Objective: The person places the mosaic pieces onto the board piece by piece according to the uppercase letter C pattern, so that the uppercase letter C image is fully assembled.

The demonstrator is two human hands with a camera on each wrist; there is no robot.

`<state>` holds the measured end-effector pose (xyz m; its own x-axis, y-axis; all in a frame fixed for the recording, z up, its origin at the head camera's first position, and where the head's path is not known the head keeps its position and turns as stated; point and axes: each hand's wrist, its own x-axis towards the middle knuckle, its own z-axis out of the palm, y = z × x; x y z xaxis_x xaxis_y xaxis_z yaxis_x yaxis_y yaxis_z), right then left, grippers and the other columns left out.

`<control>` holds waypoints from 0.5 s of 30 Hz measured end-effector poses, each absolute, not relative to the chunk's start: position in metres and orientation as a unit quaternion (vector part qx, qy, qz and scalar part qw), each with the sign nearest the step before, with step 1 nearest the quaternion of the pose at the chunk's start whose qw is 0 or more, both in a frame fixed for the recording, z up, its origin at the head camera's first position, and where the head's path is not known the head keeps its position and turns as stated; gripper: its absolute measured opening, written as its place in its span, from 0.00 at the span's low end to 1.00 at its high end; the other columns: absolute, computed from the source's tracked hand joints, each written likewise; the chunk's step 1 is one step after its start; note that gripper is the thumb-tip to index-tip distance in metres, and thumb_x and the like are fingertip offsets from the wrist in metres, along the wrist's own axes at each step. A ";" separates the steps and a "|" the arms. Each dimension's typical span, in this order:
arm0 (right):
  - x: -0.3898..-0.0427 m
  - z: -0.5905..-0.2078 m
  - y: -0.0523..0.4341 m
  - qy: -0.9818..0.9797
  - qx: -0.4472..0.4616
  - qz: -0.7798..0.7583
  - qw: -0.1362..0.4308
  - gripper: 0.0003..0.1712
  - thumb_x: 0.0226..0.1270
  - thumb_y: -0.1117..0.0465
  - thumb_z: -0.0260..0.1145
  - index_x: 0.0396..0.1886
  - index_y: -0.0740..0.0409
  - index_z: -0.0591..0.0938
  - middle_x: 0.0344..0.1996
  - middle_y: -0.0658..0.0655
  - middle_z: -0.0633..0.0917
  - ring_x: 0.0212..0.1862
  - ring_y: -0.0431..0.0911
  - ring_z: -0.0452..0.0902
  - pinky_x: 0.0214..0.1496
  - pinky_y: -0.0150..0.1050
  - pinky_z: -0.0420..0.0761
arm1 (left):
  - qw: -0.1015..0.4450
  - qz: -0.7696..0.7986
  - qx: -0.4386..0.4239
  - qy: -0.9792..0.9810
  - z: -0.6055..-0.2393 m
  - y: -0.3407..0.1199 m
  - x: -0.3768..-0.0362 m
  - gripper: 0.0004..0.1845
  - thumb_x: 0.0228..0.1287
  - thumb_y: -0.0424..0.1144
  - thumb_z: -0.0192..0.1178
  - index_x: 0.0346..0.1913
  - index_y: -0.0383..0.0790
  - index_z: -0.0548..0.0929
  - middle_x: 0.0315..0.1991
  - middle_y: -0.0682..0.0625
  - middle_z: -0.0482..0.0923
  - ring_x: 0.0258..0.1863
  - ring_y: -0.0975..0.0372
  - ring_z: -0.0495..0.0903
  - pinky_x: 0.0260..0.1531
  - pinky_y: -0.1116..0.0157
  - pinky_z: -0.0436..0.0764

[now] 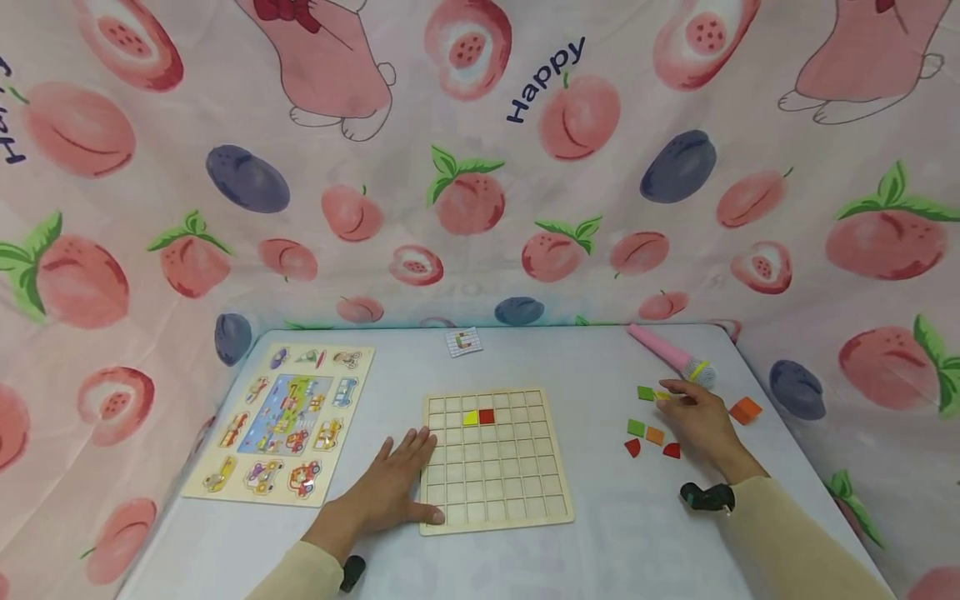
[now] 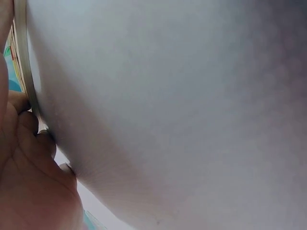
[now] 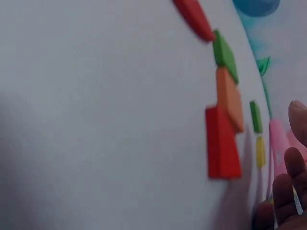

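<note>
wooden and pale, the grid board (image 1: pixel 495 457) lay in the middle of the white table (image 1: pixel 585 550), and the left hand (image 1: pixel 390 492) rested flat on its left edge, fingers straight and spread, likely to keep it from sliding. the left wrist view showed those fingers (image 2: pixel 29 124) against the board's rim, with most of the frame a blank blur of tabletop.

the right hand (image 1: pixel 693 417) reached among the loose pieces at the right, fingertips at a small yellow piece (image 1: pixel 662 395) just beside a green square (image 1: pixel 646 392); whether it pinched the piece or only touched it could not be told (the fingers covered the contact). green (image 1: pixel 636 427), orange (image 1: pixel 655 434) and red (image 1: pixel 632 447) pieces lay close by the hand, placed within easy reach of the board. an orange piece (image 1: pixel 746 410) sat apart, near the pink microphone (image 1: pixel 672 357).

two cells were filled, yellow (image 1: pixel 470 417) and red (image 1: pixel 487 416), side by side. a vehicle puzzle (image 1: pixel 283 423) lay to the left and a small card (image 1: pixel 463 342) at the far edge, its print too small to read. the right wrist view was blurred, and cut off the fingertips.
</note>
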<state>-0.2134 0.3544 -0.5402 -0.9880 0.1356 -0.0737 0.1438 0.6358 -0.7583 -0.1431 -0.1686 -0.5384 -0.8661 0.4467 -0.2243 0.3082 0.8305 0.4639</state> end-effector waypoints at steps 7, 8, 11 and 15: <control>-0.219 -0.547 0.361 0.913 0.080 -0.399 0.020 0.28 0.78 0.56 0.64 0.73 0.59 0.76 0.67 0.71 0.77 0.59 0.61 0.71 0.54 0.48 0.76 | 0.163 0.211 0.197 0.943 -0.537 -0.168 -0.143 0.67 0.50 0.72 0.73 0.85 0.40 0.54 0.87 0.45 0.45 0.87 0.48 0.43 0.85 0.41 0.40; -0.220 -0.548 0.361 0.915 0.079 -0.395 0.024 0.29 0.78 0.56 0.64 0.74 0.60 0.76 0.67 0.71 0.76 0.59 0.61 0.70 0.55 0.51 0.77 | 0.163 0.211 0.197 0.943 -0.537 -0.167 -0.143 0.67 0.50 0.72 0.73 0.85 0.39 0.54 0.87 0.45 0.46 0.87 0.48 0.43 0.85 0.41 0.40; -0.221 -0.550 0.361 0.918 0.084 -0.385 0.037 0.30 0.79 0.56 0.64 0.75 0.61 0.74 0.70 0.73 0.73 0.64 0.66 0.69 0.63 0.62 0.78 | 0.163 0.211 0.197 0.943 -0.537 -0.167 -0.142 0.67 0.50 0.72 0.73 0.85 0.39 0.54 0.87 0.44 0.46 0.87 0.48 0.43 0.85 0.40 0.40; -0.222 -0.552 0.360 0.925 0.085 -0.367 0.046 0.30 0.79 0.58 0.63 0.75 0.64 0.73 0.74 0.76 0.68 0.72 0.72 0.65 0.74 0.70 0.71 | 0.165 0.214 0.199 0.942 -0.536 -0.168 -0.142 0.67 0.51 0.72 0.73 0.85 0.39 0.54 0.87 0.45 0.45 0.87 0.48 0.43 0.85 0.41 0.39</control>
